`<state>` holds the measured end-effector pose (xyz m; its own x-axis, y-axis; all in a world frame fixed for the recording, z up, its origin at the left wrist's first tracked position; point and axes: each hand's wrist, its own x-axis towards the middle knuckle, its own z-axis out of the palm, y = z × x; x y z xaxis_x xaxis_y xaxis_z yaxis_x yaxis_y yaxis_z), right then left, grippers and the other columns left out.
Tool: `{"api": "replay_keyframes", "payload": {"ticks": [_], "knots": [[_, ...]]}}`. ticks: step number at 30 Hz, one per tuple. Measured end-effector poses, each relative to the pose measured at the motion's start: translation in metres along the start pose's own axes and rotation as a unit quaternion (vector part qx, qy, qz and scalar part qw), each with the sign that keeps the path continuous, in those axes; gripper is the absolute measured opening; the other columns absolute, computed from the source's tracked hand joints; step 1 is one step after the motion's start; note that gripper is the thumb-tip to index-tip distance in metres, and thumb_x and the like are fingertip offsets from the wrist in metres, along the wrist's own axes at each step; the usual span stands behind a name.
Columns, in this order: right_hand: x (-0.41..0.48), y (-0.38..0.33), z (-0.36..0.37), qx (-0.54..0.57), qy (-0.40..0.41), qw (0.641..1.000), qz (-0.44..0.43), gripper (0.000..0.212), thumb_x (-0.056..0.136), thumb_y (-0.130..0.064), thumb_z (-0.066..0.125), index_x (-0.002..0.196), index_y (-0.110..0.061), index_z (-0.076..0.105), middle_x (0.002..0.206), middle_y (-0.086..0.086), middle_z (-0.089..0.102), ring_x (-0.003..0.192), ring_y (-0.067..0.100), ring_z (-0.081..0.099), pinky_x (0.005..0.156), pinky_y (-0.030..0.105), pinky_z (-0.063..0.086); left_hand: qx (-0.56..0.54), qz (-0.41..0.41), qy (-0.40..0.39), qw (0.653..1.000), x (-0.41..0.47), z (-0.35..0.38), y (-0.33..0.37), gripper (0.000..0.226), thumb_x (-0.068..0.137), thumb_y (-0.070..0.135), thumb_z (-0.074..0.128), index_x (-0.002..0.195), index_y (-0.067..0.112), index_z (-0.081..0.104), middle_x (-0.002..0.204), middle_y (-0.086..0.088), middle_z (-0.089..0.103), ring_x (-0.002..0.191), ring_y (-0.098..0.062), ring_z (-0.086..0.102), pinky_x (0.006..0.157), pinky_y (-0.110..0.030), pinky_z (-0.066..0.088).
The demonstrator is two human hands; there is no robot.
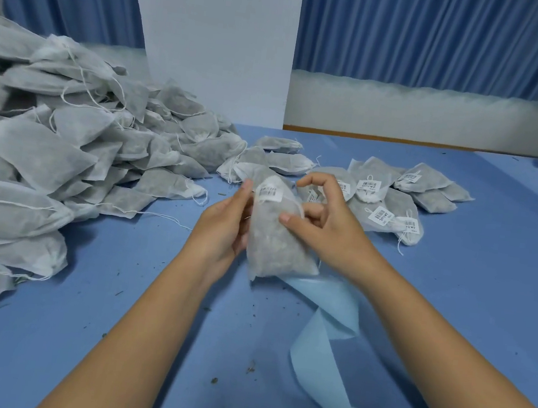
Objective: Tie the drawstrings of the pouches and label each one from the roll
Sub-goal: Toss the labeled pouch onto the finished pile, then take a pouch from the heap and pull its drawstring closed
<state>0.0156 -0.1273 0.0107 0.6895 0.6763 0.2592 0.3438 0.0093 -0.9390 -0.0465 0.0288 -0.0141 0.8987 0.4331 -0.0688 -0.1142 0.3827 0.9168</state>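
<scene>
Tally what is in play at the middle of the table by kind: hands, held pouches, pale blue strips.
Hands: 2, left hand and right hand
Held pouch: 1
Pale blue strip: 1
Total: 4

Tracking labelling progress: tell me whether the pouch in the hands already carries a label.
Yes, a white barcode label is stuck near the top of the held pouch.

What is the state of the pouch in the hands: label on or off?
On. A white barcode label sits near the top of the pouch, held between the left hand and the right hand.
</scene>
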Motion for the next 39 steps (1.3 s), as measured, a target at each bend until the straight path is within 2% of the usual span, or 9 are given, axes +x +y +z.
{"api": "replay_keyframes", "payload": {"ticks": [5,11,17,21,23,28,32,35,39], "knots": [[0.05,0.003,-0.02,-0.126,0.109,0.986,0.011,0.016,0.096,-0.015,0.053,0.089,-0.025,0.064,0.059,-0.018,0.051,0.049,-0.001,0.04,0.047,0.012,0.032,0.012,0.054,0.112,0.992,0.013,-0.018,0.005,0.037,0.097,0.044,0.056,0.096,0.009,0.067,0.086,0.001,0.078,0.08,-0.01,0.074,0.064,-0.019,0.057],[0.087,0.047,-0.032,-0.242,0.084,0.956,0.144,0.014,0.086,-0.029,0.059,0.097,-0.021,0.063,0.092,-0.012,0.057,0.086,0.008,0.053,0.067,0.023,0.04,0.263,0.13,0.247,0.923,0.026,-0.055,-0.004,0.018,0.096,0.029,0.059,0.08,0.023,0.063,0.087,0.008,0.071,0.088,-0.019,0.069,0.086,-0.042,0.055],[0.088,0.08,-0.041,-0.329,0.089,0.935,0.103,0.018,0.088,-0.029,0.061,0.103,-0.018,0.063,0.087,-0.005,0.06,0.082,0.015,0.053,0.068,0.028,0.037,0.3,0.138,0.295,0.897,0.036,-0.074,-0.003,0.014,0.096,0.022,0.054,0.087,0.018,0.063,0.091,0.003,0.067,0.085,-0.017,0.059,0.072,-0.028,0.043],[0.089,0.083,-0.044,-0.387,0.098,0.912,0.093,0.03,0.092,-0.033,0.059,0.12,-0.023,0.063,0.118,0.011,0.055,0.113,0.026,0.05,0.097,0.033,0.041,0.462,0.148,0.248,0.838,0.039,-0.084,-0.009,0.022,0.099,0.009,0.048,0.11,0.005,0.067,0.12,-0.009,0.063,0.111,-0.025,0.057,0.09,-0.029,0.04],[0.088,0.078,-0.038,-0.425,0.12,0.895,0.057,0.03,0.091,-0.031,0.06,0.12,-0.026,0.064,0.125,0.011,0.047,0.12,0.028,0.042,0.096,0.03,0.036,0.527,0.148,0.204,0.812,0.04,-0.083,-0.013,0.028,0.098,0.002,0.045,0.115,0.004,0.067,0.132,-0.012,0.059,0.123,-0.03,0.051,0.102,-0.034,0.037],[0.104,0.044,-0.003,-0.497,0.093,0.862,-0.039,0.023,0.088,-0.022,0.058,0.106,-0.023,0.071,0.115,0.004,0.058,0.117,0.027,0.043,0.091,0.034,0.043,0.52,0.14,0.206,0.817,0.039,-0.083,-0.015,0.033,0.096,0.0,0.041,0.116,0.005,0.067,0.131,-0.011,0.061,0.125,-0.032,0.048,0.101,-0.037,0.039],[0.142,0.023,0.042,-0.455,-0.014,0.89,-0.003,0.02,0.088,-0.019,0.058,0.09,-0.007,0.075,0.094,0.009,0.073,0.093,0.024,0.062,0.081,0.037,0.052,0.481,0.13,0.219,0.839,0.039,-0.085,-0.012,0.034,0.094,-0.003,0.041,0.115,0.005,0.067,0.127,-0.012,0.063,0.121,-0.031,0.053,0.101,-0.041,0.043],[0.166,0.021,0.075,-0.449,-0.103,0.885,0.062,0.032,0.088,-0.024,0.063,0.073,0.004,0.064,0.069,0.016,0.06,0.07,0.02,0.052,0.063,0.03,0.041,0.465,0.12,0.228,0.847,0.039,-0.086,-0.011,0.036,0.094,-0.003,0.04,0.116,0.006,0.067,0.125,-0.013,0.063,0.117,-0.031,0.055,0.097,-0.035,0.044],[0.184,0.03,0.105,-0.486,-0.134,0.859,0.091,0.044,0.087,-0.036,0.066,0.058,-0.013,0.042,0.058,0.002,0.042,0.055,0.014,0.041,0.049,0.027,0.03,0.448,0.111,0.239,0.854,0.041,-0.089,-0.009,0.037,0.092,-0.003,0.041,0.116,0.007,0.068,0.122,-0.012,0.064,0.111,-0.027,0.058,0.083,-0.021,0.037]]}}
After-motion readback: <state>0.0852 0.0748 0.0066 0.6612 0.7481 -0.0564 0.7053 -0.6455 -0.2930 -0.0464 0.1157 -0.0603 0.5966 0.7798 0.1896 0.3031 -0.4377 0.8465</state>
